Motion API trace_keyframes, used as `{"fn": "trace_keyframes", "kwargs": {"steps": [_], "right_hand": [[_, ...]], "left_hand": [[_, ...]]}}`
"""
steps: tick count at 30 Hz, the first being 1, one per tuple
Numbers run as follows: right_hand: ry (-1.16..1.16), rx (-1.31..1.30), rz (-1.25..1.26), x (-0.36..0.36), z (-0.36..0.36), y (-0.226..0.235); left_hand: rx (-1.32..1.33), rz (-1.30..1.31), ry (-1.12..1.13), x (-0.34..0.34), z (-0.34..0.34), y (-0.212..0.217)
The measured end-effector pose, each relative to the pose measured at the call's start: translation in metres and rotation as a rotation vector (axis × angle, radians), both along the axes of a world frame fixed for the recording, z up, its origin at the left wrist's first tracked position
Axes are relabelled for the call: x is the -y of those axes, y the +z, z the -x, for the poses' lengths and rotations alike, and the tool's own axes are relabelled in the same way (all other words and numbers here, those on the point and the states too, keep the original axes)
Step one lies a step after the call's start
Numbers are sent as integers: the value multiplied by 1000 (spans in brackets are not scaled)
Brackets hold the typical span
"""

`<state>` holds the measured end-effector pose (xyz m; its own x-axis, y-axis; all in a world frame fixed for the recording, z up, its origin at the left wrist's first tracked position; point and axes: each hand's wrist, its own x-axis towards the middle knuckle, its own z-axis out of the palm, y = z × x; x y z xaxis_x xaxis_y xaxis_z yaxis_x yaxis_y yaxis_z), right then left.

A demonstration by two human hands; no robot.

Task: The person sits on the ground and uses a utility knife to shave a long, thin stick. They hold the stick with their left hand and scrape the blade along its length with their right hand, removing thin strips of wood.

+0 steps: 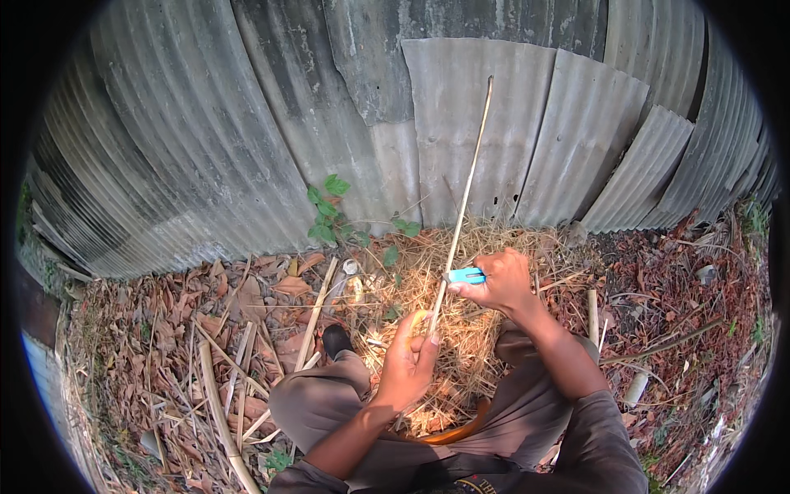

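Two bare hands, the left hand (407, 366) and the right hand (504, 284), are near the centre of the frame. The left hand, lower and left, is closed around the near end of a thin, pale stick (470, 182); something yellow by its fingers is too small to name. The right hand, higher and to the right, is curled tightly around a blue cutter (467, 276), its head touching the stick just above the left hand; the blade is hard to make out.

From the left hand, the stick's long axis runs up the frame, leaning slightly right, to a dark tip at upper centre. The cutter lies crosswise to it, with most of the stick beyond both hands.

Below are grey trousers (317, 403) and, left of centre, a black shoe (336, 340). Straw (471, 337) covers the ground beneath. Brown leaves (169, 331) and poles (221, 412) fill the lower left. A green plant (326, 216) stands against corrugated sheets (485, 156) across the top.
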<state>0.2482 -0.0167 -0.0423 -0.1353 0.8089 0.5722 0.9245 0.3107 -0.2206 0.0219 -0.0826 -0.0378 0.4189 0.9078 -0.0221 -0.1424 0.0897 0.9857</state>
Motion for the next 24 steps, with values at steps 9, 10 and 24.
{"fn": "trace_keyframes", "kwargs": {"steps": [9, 10, 24], "right_hand": [[-344, -247, 124, -28, -63, 22], [-327, -219, 143, -26, -65, 22], [-306, -119, 184, -12, -65, 15]], "left_hand": [[-108, 45, -168, 33, 9, 10], [-113, 56, -158, 36, 11, 11], [-416, -134, -54, 107, 65, 0]]}}
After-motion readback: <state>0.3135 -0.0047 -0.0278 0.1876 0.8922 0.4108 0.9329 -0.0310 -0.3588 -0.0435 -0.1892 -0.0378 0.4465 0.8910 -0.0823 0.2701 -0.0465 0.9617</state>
